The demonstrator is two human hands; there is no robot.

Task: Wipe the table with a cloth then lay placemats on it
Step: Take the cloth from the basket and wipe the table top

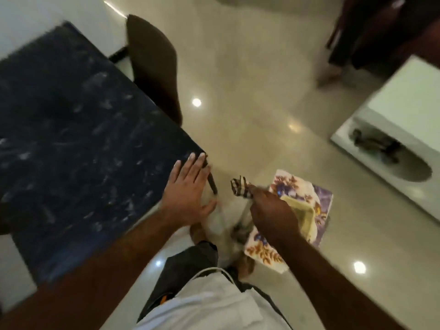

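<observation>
The dark blue marbled table [71,139] fills the left of the head view. My left hand [188,189] lies flat with straight fingers on the table's near right corner. To its right, my right hand [269,210] grips a striped brown-and-white cloth [239,185], held off the table's edge above the floor. Under that hand lies a stack of floral placemats [281,248], white with purple and orange flowers, with a pale yellow-green one [304,215] among them. What the stack rests on is hidden. The view is blurred by motion.
A dark brown chair [152,65] stands at the table's far right side. A white low cabinet [404,129] with dark objects on its lower shelf is at the right. Another person's legs [333,75] show at the top right. Glossy tiled floor [250,91] lies between.
</observation>
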